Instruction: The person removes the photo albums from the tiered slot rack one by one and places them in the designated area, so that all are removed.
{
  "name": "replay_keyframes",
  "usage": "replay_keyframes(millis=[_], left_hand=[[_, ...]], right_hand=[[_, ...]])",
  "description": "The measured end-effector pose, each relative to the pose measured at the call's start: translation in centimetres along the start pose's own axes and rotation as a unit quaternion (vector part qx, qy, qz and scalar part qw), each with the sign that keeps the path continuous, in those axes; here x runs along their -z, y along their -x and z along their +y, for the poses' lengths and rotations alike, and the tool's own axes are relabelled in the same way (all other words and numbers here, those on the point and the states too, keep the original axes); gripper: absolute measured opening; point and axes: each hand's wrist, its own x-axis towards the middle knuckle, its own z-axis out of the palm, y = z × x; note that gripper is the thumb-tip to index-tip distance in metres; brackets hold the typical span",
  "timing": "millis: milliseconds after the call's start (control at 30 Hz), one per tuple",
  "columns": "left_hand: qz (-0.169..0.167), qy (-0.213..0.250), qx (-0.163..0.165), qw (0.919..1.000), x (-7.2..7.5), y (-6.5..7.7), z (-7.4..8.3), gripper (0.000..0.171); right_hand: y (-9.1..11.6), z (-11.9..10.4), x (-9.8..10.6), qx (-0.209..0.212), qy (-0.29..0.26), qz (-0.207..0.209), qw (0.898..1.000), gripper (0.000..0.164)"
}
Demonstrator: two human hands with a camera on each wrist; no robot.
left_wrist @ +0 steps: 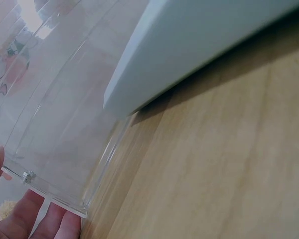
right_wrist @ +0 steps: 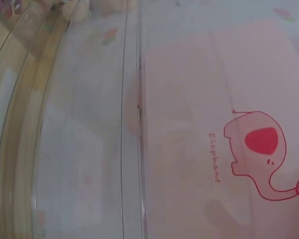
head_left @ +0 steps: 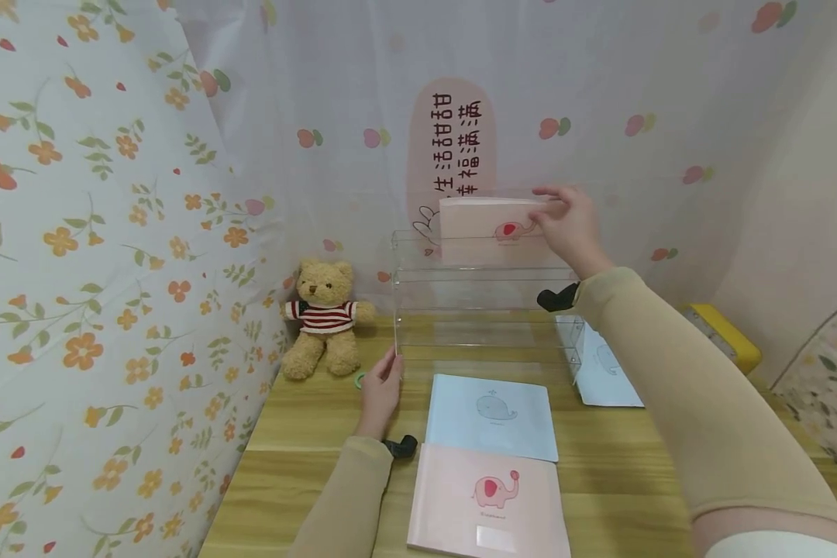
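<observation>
A clear acrylic tiered rack [head_left: 484,333] stands on the wooden table. My right hand [head_left: 572,232] pinches the upper right corner of a pink elephant notebook [head_left: 470,232] at the top tier. Its lower part shows through a clear panel, and in the right wrist view the notebook [right_wrist: 189,89] stands tilted beside the clear edges. My left hand [head_left: 381,391] grips the rack's lower left side; in the left wrist view its fingers [left_wrist: 50,221] lie behind the clear side panel [left_wrist: 45,186], thumb on the other face.
A blue whale notebook [head_left: 453,411] and another pink elephant notebook [head_left: 442,496] lie before the rack. Another pale blue notebook [head_left: 600,380] is at the right, near a yellow object [head_left: 728,333]. A teddy bear [head_left: 324,318] sits left, near a small green ring [head_left: 359,380].
</observation>
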Motion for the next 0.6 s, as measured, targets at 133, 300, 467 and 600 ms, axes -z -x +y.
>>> replay_keyframes(millis=[133, 300, 467, 600], left_hand=[[0.01, -0.003, 0.003, 0.9999, 0.1, 0.0, 0.0, 0.044], [0.016, 0.002, 0.003, 0.9999, -0.2, -0.1, -0.1, 0.043], [0.0, 0.011, 0.002, 0.9999, -0.1, -0.2, -0.2, 0.047], [0.003, 0.011, 0.002, 0.9999, -0.1, -0.2, -0.3, 0.047]], right_hand=[[-0.2, -0.5, -0.5, -0.051, -0.005, -0.001, 0.999, 0.038], [0.0, -1.1, -0.9, -0.068, -0.004, 0.03, 0.997, 0.032], [0.6, -2.1, -0.8, -0.04, -0.026, 0.087, 0.995, 0.027], [1.5, -3.2, -0.5, 0.002, -0.067, 0.117, 0.991, 0.025]])
